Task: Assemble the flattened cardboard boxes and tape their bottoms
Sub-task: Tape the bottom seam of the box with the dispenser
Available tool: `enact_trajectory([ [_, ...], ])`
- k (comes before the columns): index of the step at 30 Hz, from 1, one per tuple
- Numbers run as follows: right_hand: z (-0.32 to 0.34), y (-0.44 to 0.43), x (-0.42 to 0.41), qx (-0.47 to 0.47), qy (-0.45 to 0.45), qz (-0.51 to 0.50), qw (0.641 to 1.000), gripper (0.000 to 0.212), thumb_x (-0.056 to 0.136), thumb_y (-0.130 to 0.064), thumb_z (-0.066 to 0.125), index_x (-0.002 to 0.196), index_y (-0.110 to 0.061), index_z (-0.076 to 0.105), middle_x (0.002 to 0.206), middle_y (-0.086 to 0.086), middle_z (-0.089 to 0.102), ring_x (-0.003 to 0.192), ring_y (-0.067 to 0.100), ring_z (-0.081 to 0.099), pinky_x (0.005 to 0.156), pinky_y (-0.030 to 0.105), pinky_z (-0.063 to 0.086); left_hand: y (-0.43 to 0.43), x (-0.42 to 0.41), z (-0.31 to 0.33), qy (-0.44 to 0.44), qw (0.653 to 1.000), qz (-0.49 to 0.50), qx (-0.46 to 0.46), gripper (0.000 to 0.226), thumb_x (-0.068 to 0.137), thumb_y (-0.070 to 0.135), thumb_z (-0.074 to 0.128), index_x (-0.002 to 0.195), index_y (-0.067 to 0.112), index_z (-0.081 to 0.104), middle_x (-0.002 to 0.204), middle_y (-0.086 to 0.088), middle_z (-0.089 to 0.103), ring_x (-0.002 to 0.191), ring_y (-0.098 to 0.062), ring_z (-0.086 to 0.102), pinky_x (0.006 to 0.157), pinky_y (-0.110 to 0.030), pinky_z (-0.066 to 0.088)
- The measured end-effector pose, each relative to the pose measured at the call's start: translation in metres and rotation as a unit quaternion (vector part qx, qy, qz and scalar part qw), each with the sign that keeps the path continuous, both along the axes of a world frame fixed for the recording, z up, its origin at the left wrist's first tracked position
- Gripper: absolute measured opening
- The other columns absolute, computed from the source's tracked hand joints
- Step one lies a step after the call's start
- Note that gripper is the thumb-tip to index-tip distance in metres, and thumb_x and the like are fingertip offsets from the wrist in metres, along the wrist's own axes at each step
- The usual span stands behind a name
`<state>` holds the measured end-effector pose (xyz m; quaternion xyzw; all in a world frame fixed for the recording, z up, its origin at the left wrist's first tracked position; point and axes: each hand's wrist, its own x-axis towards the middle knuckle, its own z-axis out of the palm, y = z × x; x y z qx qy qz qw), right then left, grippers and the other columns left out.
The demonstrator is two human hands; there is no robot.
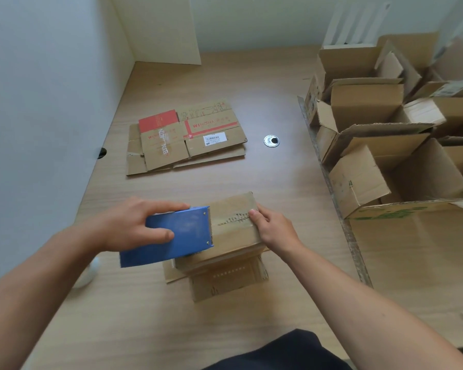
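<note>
The left hand and right hand are left bare, likewise the forearms; a dark garment is worn.

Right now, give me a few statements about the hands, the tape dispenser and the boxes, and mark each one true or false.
1. The left hand grips the blue tape dispenser. True.
2. The right hand hangs free and touches nothing. False: it holds the right end of the small box, thumb on top.
3. The flattened boxes lie beyond the small box, farther from the person. True.
4. The open boxes stand on the left by the wall. False: they stand on the right.
</note>
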<state>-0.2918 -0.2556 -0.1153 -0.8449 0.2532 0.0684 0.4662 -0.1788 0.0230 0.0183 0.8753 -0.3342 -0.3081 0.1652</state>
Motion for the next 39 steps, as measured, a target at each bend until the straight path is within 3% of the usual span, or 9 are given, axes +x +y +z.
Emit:
enact_trajectory([
  [3,-0.002,0.002,-0.002,-0.013,-0.008,0.005,1.0,0.041,0.103,-0.051,0.041,0.141,-0.043,0.052,0.127,0.0,0.068,0.122,0.03,0.055,0.096,0.037,0.046,0.023,0.005,0.006,0.037,0.999,0.037,0.0,0.049,0.066,0.056,0.06,0.109,0.077,0.05,0.108,0.04,0.06,0.101,0.014,0.054,0.076,-0.007,0.039],
  [8,-0.004,0.0,-0.003,-0.024,-0.006,0.016,1.0,0.042,0.102,-0.054,0.038,0.14,-0.043,0.053,0.126,-0.003,0.068,0.121,0.029,0.056,0.095,0.038,0.046,0.055,0.014,0.012,0.069,0.995,0.071,0.024,0.062,0.056,0.069,0.058,0.115,0.08,0.043,0.117,0.04,0.06,0.106,0.008,0.058,0.095,-0.025,0.045],
  [12,-0.003,-0.001,-0.002,-0.032,-0.01,0.022,0.999,0.04,0.103,-0.051,0.039,0.138,-0.04,0.056,0.124,-0.001,0.069,0.118,0.029,0.057,0.085,0.032,0.041,0.08,0.019,0.014,0.095,0.99,0.096,0.03,0.06,0.055,0.066,0.062,0.111,0.081,0.045,0.114,0.044,0.059,0.104,0.014,0.058,0.09,-0.016,0.041],
  [15,-0.003,-0.001,-0.001,-0.041,-0.005,0.03,0.999,0.041,0.104,-0.049,0.039,0.137,-0.035,0.058,0.125,0.001,0.069,0.117,0.031,0.058,0.08,0.03,0.037,0.094,0.019,0.009,0.132,0.984,0.12,0.025,0.058,0.058,0.06,0.067,0.112,0.075,0.052,0.116,0.035,0.064,0.106,0.008,0.062,0.096,-0.024,0.043],
  [19,-0.002,-0.001,-0.002,-0.04,-0.005,0.032,0.999,0.04,0.104,-0.048,0.04,0.138,-0.035,0.058,0.128,0.001,0.068,0.12,0.029,0.058,0.085,0.031,0.041,0.098,0.018,-0.002,0.172,0.977,0.123,0.015,0.052,0.069,0.044,0.07,0.113,0.069,0.057,0.121,0.027,0.066,0.11,0.003,0.062,0.097,-0.024,0.043],
  [24,0.0,0.0,-0.001,-0.034,-0.008,0.03,0.999,0.04,0.103,-0.048,0.041,0.136,-0.036,0.059,0.126,0.001,0.068,0.119,0.028,0.058,0.083,0.029,0.04,0.098,0.023,-0.021,0.182,0.974,0.132,0.038,0.052,0.069,0.049,0.068,0.116,0.069,0.055,0.121,0.021,0.067,0.111,-0.005,0.063,0.107,-0.037,0.043],
  [31,0.003,0.001,-0.002,-0.002,-0.011,0.015,1.0,0.038,0.103,-0.048,0.043,0.136,-0.037,0.06,0.128,-0.004,0.068,0.12,0.022,0.058,0.092,0.032,0.044,0.09,0.03,-0.042,0.174,0.975,0.124,0.062,0.048,0.071,0.054,0.065,0.112,0.074,0.053,0.111,0.029,0.068,0.104,0.0,0.064,0.096,-0.029,0.044],
  [36,0.008,0.001,0.002,0.043,0.001,0.0,0.999,0.034,0.102,-0.046,0.047,0.131,-0.04,0.063,0.123,-0.01,0.069,0.118,0.018,0.059,0.1,0.038,0.047,0.081,0.03,-0.049,0.18,0.974,0.121,0.058,0.045,0.088,0.039,0.069,0.108,0.076,0.053,0.105,0.033,0.066,0.096,0.006,0.063,0.084,-0.022,0.041],
  [39,0.016,0.0,0.014,-0.01,0.018,0.011,1.0,0.038,0.102,-0.043,0.047,0.137,-0.034,0.059,0.131,-0.004,0.065,0.125,0.022,0.055,0.1,0.035,0.044,0.08,0.022,-0.052,0.208,0.968,0.139,0.03,0.043,0.085,0.037,0.07,0.109,0.071,0.058,0.108,0.027,0.068,0.096,0.003,0.065,0.086,-0.024,0.044],
])
